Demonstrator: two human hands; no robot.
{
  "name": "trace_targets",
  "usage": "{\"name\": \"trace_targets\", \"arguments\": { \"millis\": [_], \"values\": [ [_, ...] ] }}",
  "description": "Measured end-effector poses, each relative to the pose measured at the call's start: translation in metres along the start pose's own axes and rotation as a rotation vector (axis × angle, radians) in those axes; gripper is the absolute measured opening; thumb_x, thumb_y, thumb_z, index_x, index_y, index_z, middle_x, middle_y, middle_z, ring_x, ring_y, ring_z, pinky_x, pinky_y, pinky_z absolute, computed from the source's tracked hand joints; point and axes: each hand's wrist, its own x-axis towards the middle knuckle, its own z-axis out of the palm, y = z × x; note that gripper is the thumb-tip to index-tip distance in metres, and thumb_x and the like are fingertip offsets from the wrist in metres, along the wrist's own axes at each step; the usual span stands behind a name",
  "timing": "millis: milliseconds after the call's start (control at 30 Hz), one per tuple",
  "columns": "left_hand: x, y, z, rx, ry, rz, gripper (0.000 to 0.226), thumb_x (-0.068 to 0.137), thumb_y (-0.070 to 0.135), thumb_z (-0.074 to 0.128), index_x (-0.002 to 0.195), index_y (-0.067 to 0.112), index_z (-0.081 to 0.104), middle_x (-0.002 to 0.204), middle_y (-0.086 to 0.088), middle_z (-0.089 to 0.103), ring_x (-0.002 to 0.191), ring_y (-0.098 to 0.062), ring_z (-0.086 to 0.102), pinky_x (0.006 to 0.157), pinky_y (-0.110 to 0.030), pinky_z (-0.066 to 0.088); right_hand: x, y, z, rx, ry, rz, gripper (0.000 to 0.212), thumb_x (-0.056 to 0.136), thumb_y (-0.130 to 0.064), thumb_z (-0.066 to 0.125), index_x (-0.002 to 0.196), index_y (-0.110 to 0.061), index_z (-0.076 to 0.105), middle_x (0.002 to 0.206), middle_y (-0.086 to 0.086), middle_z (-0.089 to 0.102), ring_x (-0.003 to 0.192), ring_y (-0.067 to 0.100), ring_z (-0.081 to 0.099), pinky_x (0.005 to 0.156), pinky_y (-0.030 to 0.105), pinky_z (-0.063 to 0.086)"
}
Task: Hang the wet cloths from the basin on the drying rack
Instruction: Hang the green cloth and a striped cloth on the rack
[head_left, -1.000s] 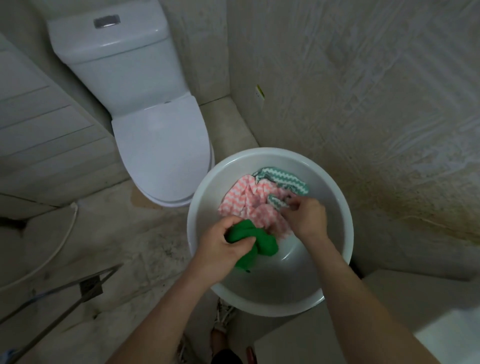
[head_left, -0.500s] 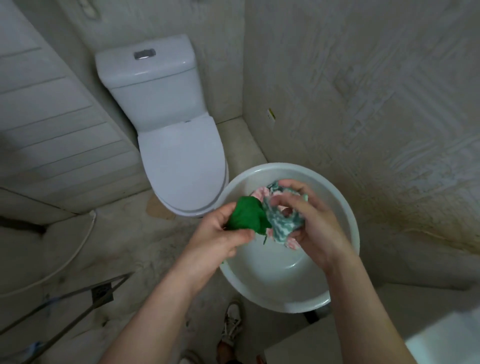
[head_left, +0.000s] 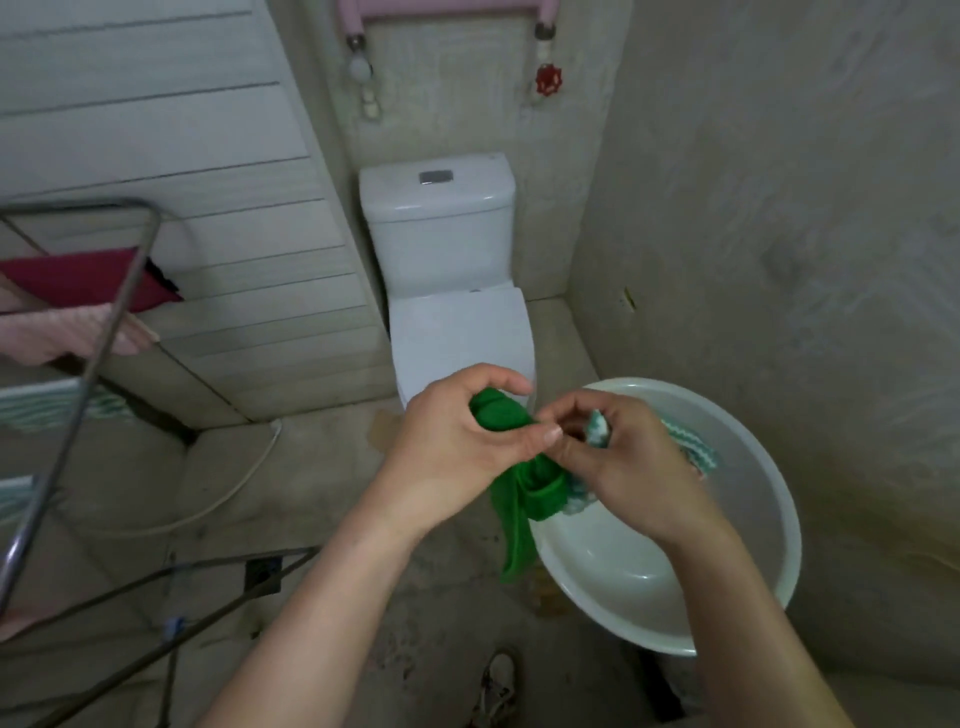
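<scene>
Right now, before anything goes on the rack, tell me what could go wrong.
1. The green cloth hangs from the left hand past the basin rim, so it may drip onto the floor by the shoe.
2. The right hand holds the striped cloth while pinching at the green one; the striped cloth could slip and fall.

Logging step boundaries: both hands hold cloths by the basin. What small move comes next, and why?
Probably pull the green cloth free leftward: the left hand grips it, but it lies bunched against the teal-striped cloth in the right hand; the drying rack stands left.
</scene>
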Motion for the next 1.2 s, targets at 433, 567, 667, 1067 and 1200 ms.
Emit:
{"name": "trace_targets", "arguments": {
  "millis": [433, 567, 667, 1067, 1200],
  "values": [
    [-0.094, -0.032, -0.124, 0.544, 0.169, -0.072, 0.009, 0.071, 0.027, 0.057, 0.069, 0.021, 0.063, 0.074, 0.009, 0.057, 0.080, -0.019, 0.056, 0.075, -0.037, 0.049, 0.013, -0.074, 0.110, -0.325, -0.323, -0.173, 0.015, 0.097, -0.027, 0.050, 0.082, -0.031, 0.051, 0.080, -0.009, 0.056, 0.072, 0.006, 0.053, 0.062, 0.025, 0.041],
    [-0.119, -0.042, -0.147, 0.308, 0.272, -0.096, 0.018, 0.063, 0.031, 0.056, 0.073, 0.018, 0.063, 0.072, -0.002, 0.060, 0.072, -0.015, 0.057, 0.067, -0.032, 0.044, 0.015, -0.099, 0.138, -0.232, -0.465, -0.158, 0.017, 0.083, -0.030, 0.072, 0.081, -0.019, 0.059, 0.074, -0.006, 0.056, 0.067, 0.003, 0.052, 0.062, 0.021, 0.042],
    [-0.136, -0.043, -0.158, 0.124, 0.269, -0.026, 0.027, 0.068, 0.044, 0.062, 0.071, 0.017, 0.062, 0.061, 0.000, 0.056, 0.060, -0.007, 0.049, 0.058, -0.029, 0.037, 0.013, -0.118, 0.153, -0.295, -0.538, -0.214, 0.019, 0.077, -0.024, 0.078, 0.076, -0.019, 0.059, 0.071, -0.007, 0.056, 0.067, 0.000, 0.051, 0.065, 0.020, 0.042],
    [-0.214, -0.024, -0.207, 0.157, 0.650, 0.120, 0.021, 0.089, 0.033, 0.050, 0.075, 0.019, 0.055, 0.062, 0.010, 0.053, 0.060, -0.004, 0.049, 0.059, -0.029, 0.041, -0.006, -0.122, 0.207, -0.853, -0.478, -0.188, 0.033, 0.080, -0.009, 0.056, 0.098, -0.036, 0.063, 0.105, -0.003, 0.061, 0.101, 0.023, 0.058, 0.081, 0.037, 0.052],
    [-0.245, -0.029, -0.229, 0.189, 0.668, 0.035, 0.038, 0.088, 0.040, 0.047, 0.068, 0.008, 0.049, 0.053, 0.005, 0.043, 0.053, -0.012, 0.043, 0.055, -0.035, 0.035, -0.005, -0.122, 0.216, -0.688, -0.505, -0.074, 0.024, 0.083, -0.012, 0.064, 0.068, -0.030, 0.061, 0.075, -0.004, 0.063, 0.073, 0.017, 0.060, 0.063, 0.028, 0.048]
  ]
}}
